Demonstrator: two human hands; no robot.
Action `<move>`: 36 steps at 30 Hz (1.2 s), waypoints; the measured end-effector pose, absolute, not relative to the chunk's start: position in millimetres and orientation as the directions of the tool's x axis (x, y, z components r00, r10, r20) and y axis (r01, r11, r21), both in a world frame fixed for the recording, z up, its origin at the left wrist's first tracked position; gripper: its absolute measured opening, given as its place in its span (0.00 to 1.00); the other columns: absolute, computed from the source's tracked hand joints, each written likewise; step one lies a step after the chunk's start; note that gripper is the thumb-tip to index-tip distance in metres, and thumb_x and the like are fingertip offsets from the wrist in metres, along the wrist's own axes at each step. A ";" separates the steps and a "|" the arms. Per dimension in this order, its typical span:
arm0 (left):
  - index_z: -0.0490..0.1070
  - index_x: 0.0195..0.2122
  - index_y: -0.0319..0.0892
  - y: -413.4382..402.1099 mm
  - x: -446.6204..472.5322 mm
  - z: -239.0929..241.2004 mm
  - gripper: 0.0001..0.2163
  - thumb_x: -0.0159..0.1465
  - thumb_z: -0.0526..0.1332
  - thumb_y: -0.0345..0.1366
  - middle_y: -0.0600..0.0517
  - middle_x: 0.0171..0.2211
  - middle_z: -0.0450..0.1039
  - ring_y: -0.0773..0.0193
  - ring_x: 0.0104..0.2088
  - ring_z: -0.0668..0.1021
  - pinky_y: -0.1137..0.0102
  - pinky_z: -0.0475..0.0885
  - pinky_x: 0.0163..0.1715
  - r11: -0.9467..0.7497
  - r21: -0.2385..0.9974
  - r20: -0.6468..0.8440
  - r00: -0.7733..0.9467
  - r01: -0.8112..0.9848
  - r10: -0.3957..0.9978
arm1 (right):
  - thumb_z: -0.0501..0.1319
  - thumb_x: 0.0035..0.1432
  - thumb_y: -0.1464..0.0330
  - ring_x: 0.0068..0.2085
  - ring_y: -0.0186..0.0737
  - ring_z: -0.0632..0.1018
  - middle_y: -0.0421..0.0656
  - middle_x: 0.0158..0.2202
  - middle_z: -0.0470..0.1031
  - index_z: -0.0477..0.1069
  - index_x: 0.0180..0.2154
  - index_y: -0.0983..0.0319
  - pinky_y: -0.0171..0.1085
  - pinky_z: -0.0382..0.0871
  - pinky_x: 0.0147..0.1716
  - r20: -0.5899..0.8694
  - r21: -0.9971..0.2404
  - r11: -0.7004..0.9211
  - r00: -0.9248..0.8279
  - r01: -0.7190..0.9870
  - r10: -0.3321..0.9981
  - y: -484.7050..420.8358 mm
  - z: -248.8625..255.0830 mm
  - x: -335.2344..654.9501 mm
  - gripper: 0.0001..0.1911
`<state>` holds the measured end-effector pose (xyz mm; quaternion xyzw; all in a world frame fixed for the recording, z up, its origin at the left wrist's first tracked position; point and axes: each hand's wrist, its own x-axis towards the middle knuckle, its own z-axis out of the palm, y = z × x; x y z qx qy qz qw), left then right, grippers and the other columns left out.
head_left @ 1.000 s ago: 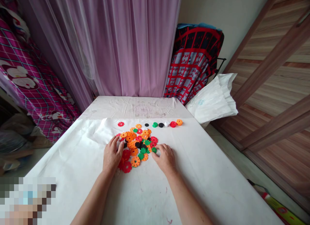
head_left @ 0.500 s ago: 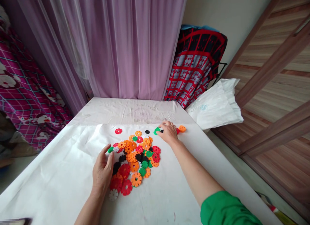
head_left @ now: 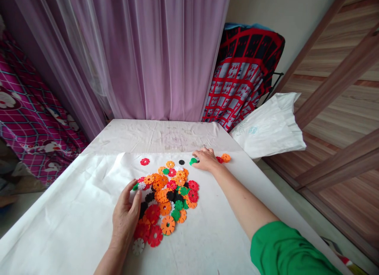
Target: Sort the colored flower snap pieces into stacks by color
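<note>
A loose pile of notched plastic snowflake discs (head_left: 161, 194) in orange, red, green, black and white lies on the white table cover. My left hand (head_left: 126, 210) rests at the pile's left edge, thumb and fingers apart, with nothing gripped. Just beyond its fingertips is a small green disc (head_left: 135, 186), partly covered. Farther up on the right, my right hand (head_left: 205, 159) curls down, thumb and forefinger pinching around another green disc (head_left: 192, 161). Part of that disc is hidden under the fingers.
A red disc (head_left: 145, 161) and a black disc (head_left: 181, 162) lie apart behind the pile. Right of my right hand lies an orange disc (head_left: 226, 157) beside a red one. A white bag (head_left: 268, 127) hangs at the table's right edge; a purple curtain (head_left: 154, 57) borders the back.
The fingers of my right hand have come down closer over the green disc, covering more of it. My left hand stays beside the pile. The view has shifted slightly.
</note>
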<state>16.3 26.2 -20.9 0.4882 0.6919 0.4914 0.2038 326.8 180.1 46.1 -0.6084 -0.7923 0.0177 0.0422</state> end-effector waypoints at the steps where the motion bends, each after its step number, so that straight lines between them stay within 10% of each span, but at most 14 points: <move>1: 0.73 0.58 0.51 26.1 16.0 -21.1 0.23 0.64 0.58 0.51 0.51 0.42 0.80 0.57 0.47 0.80 0.63 0.75 0.52 0.041 0.878 0.198 -0.439 0.478 0.877 | 0.67 0.53 0.64 0.54 0.50 0.73 0.44 0.43 0.83 0.78 0.48 0.54 0.45 0.56 0.53 0.014 -0.056 0.271 -0.271 0.961 0.963 182.2 48.0 325.6 0.18; 20: 0.73 0.57 0.49 27.0 15.5 -20.5 0.24 0.63 0.59 0.51 0.51 0.43 0.80 0.59 0.45 0.80 0.62 0.75 0.52 0.036 0.890 0.186 -0.433 0.455 0.882 | 0.66 0.53 0.69 0.55 0.51 0.74 0.45 0.49 0.82 0.79 0.49 0.54 0.47 0.60 0.53 -0.003 -0.053 0.279 -0.280 0.959 0.960 174.8 58.8 313.5 0.20; 30: 0.72 0.60 0.46 27.0 15.5 -13.3 0.27 0.61 0.58 0.50 0.50 0.39 0.80 0.60 0.37 0.80 0.63 0.78 0.42 0.077 0.932 0.109 -0.478 0.353 0.872 | 0.59 0.61 0.70 0.43 0.41 0.80 0.41 0.41 0.83 0.80 0.41 0.56 0.38 0.72 0.47 0.389 -0.496 0.280 -0.079 0.822 0.918 61.6 -8.5 311.0 0.11; 36: 0.74 0.56 0.46 27.2 -1.9 -2.6 0.24 0.60 0.59 0.47 0.45 0.58 0.76 0.53 0.56 0.78 0.58 0.71 0.59 0.078 0.972 0.062 -0.563 0.222 0.824 | 0.69 0.53 0.66 0.48 0.45 0.78 0.45 0.47 0.80 0.78 0.49 0.56 0.41 0.71 0.50 0.414 -0.384 0.282 -0.108 0.879 0.904 27.2 -25.3 309.7 0.20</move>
